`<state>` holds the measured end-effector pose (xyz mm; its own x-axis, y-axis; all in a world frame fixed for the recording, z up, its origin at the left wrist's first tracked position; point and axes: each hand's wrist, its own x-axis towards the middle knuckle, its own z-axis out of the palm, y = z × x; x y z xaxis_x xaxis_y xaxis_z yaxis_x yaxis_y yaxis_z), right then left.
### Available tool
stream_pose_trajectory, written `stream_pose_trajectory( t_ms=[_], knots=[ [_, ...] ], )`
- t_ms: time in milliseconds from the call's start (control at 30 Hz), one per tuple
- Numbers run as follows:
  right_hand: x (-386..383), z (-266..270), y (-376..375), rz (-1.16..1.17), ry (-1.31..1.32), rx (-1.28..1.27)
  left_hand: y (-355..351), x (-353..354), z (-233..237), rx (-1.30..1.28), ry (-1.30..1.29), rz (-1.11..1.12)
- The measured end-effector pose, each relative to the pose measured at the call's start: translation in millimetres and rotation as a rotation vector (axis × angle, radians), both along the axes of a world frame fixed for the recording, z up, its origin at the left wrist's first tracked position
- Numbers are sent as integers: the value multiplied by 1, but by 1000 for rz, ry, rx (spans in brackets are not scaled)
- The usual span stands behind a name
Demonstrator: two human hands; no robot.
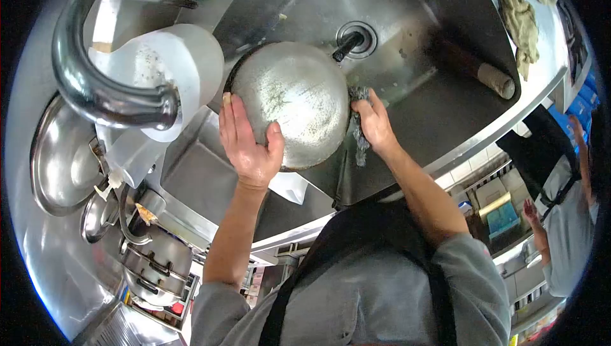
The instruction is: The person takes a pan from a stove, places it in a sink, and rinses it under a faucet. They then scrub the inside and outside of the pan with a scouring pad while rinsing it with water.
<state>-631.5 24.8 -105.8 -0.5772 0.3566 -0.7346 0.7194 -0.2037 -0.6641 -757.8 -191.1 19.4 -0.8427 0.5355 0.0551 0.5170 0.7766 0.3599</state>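
Note:
A round metal pan (296, 101), its worn underside facing up, is held over the edge of the steel sink (439, 2). My left hand (248, 145) lies on the pan's lower left part, thumb and fingers apart. Beside the pan's right rim, my right hand (375, 120) is closed on a grey scouring pad (361, 148), which hangs down below the fingers. A dark handle (347, 47) shows above the pan, close to the drain (364, 35).
A curved faucet (83, 78) and white plastic containers (203, 63) stand at the left. Metal lids (60, 155) and pots (156, 263) lie beyond. Cloths (519, 21) hang at the upper right. Another person (566, 212) stands at the far right.

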Motion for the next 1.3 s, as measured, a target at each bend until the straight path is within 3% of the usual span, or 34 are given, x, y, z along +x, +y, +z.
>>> stream_pose_trajectory(
  t_ms=[67,167,267,367,500,567,600,700,733,833,967,1033,1100,1167,1200,1267,1300],
  knots=[
    [-11,-27,-7,-127,82,22,0,0,1,-15,-5,-5],
    [-83,-57,19,90,123,86,0,0,-1,-6,5,-10],
    [-38,-45,8,-49,26,31,-2,-1,-4,-7,31,7],
    [9,-23,-6,-145,-82,-185,-4,-2,-8,17,61,-17],
    [-30,-69,9,90,78,41,-3,-1,-7,13,34,17],
    [-52,-51,8,-102,-44,-58,-4,1,-7,-9,56,4],
    [-33,-58,5,-86,-24,-11,-6,1,-7,-7,42,-2],
    [6,0,-16,-152,-90,-38,-4,1,-8,20,75,-18],
    [14,-11,-30,-272,-149,-46,-4,1,-8,17,81,-12],
    [5,-6,-19,-252,-114,-141,-4,-2,-8,38,109,-9],
    [-23,-40,-5,-117,-36,77,-6,1,-11,45,115,6],
    [-19,-17,-15,-154,-22,85,-9,2,-14,52,124,-7],
    [-6,23,-31,-172,94,281,-9,3,-15,78,144,-31],
    [-7,67,-36,-56,143,97,-8,2,-16,63,156,-15],
    [-7,66,-51,59,303,452,-9,2,-15,72,153,-35],
    [-22,118,-64,392,496,465,-9,2,-17,61,126,-14],
    [-28,130,-67,519,455,485,-8,4,-18,64,121,-25]
  ],
)
